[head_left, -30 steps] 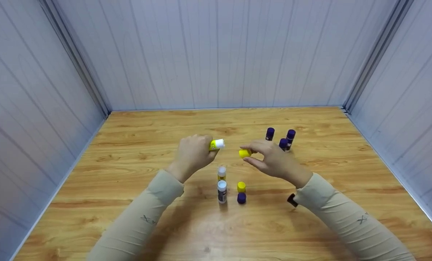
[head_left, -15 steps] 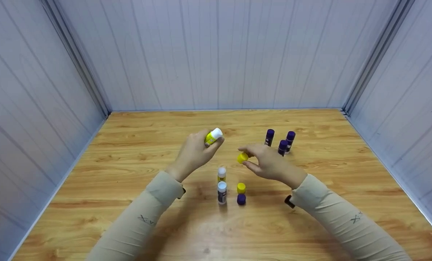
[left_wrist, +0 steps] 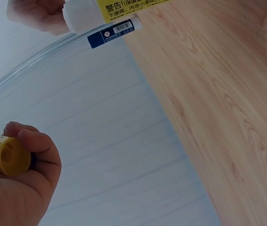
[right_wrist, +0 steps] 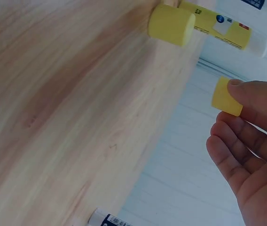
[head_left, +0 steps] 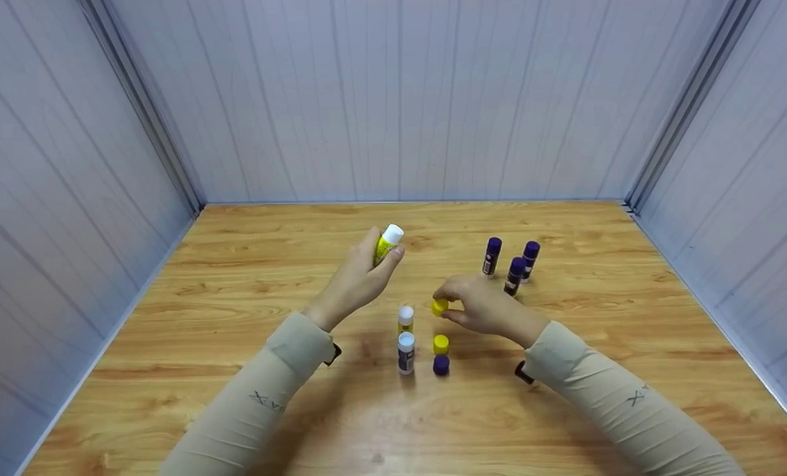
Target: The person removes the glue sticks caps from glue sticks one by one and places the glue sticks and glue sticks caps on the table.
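My left hand (head_left: 350, 284) grips a yellow glue stick (head_left: 385, 248), uncapped, its white top tilted up and away. In the left wrist view the stick's yellow base (left_wrist: 12, 156) shows between the curled fingers. Between thumb and fingertips, my right hand (head_left: 492, 309) pinches a yellow cap (head_left: 439, 307) above the table. Just nearer stand an uncapped yellow glue stick (head_left: 406, 318) and an uncapped glue stick with a dark label (head_left: 406, 354). To their right, a second yellow cap (head_left: 441, 344) and a dark purple cap (head_left: 441, 365) sit in line.
Beyond my right hand three purple-capped glue sticks stand upright: one at the left (head_left: 492, 255), one at the right (head_left: 530, 256), one nearer (head_left: 515, 272), partly behind the hand. Pale panel walls (head_left: 400, 106) enclose the wooden table (head_left: 267, 264) at the back and sides.
My left hand has turned the glue stick from nearly level to more upright, moving slightly away. My right hand has carried the yellow cap nearer, lower and towards the cap on the table.
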Action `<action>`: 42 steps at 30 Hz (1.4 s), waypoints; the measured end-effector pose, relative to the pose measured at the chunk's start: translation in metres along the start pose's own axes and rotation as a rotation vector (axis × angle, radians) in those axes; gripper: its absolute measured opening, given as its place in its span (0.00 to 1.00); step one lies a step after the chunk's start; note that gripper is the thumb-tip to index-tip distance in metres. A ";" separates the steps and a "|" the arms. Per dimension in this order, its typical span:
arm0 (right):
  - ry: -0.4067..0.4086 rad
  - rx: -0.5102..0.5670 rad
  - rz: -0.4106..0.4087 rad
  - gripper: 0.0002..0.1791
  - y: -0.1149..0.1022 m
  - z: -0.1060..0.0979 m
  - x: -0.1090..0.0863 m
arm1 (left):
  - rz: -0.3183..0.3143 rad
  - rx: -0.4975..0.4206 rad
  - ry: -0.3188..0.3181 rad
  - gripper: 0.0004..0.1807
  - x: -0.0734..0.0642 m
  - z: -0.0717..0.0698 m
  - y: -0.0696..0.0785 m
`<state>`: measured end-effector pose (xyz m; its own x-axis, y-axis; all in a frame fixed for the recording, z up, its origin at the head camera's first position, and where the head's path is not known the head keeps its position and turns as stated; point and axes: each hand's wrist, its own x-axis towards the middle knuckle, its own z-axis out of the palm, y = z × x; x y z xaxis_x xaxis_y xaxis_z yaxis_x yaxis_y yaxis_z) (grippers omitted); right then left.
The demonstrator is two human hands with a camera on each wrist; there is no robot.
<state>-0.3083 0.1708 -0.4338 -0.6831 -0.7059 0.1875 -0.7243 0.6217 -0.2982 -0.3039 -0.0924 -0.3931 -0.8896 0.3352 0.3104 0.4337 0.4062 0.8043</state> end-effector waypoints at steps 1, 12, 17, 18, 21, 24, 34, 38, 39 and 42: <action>-0.013 -0.001 0.006 0.14 0.001 0.002 0.000 | -0.002 -0.005 -0.011 0.14 0.000 0.000 0.000; -0.166 0.035 0.113 0.12 0.006 0.017 0.004 | 0.027 -0.039 -0.044 0.17 -0.003 0.002 -0.006; -0.191 0.040 0.123 0.10 0.008 0.022 0.005 | 0.022 -0.033 -0.048 0.18 -0.003 0.004 -0.008; -0.196 0.043 0.132 0.10 0.008 0.022 0.005 | 0.020 -0.036 -0.051 0.17 -0.002 0.004 -0.008; -0.213 0.055 0.166 0.10 0.008 0.024 0.005 | 0.015 -0.058 -0.070 0.15 -0.002 0.005 -0.009; -0.223 0.056 0.192 0.11 0.008 0.025 0.006 | 0.007 -0.079 -0.087 0.13 -0.001 0.005 -0.011; -0.210 0.016 0.167 0.09 0.008 0.028 0.006 | 0.003 -0.113 -0.119 0.17 0.001 0.006 -0.017; -0.213 0.041 0.187 0.10 0.008 0.029 0.006 | 0.006 -0.121 -0.114 0.18 0.001 0.006 -0.022; -0.215 0.052 0.195 0.10 0.008 0.029 0.006 | 0.003 -0.120 -0.111 0.18 0.001 0.006 -0.023; -0.215 0.078 0.208 0.09 0.008 0.029 0.007 | -0.016 -0.107 -0.103 0.17 0.002 0.007 -0.028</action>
<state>-0.3156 0.1609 -0.4624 -0.7742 -0.6271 -0.0854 -0.5558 0.7382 -0.3823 -0.3166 -0.0969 -0.4186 -0.8747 0.4167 0.2477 0.3965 0.3210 0.8601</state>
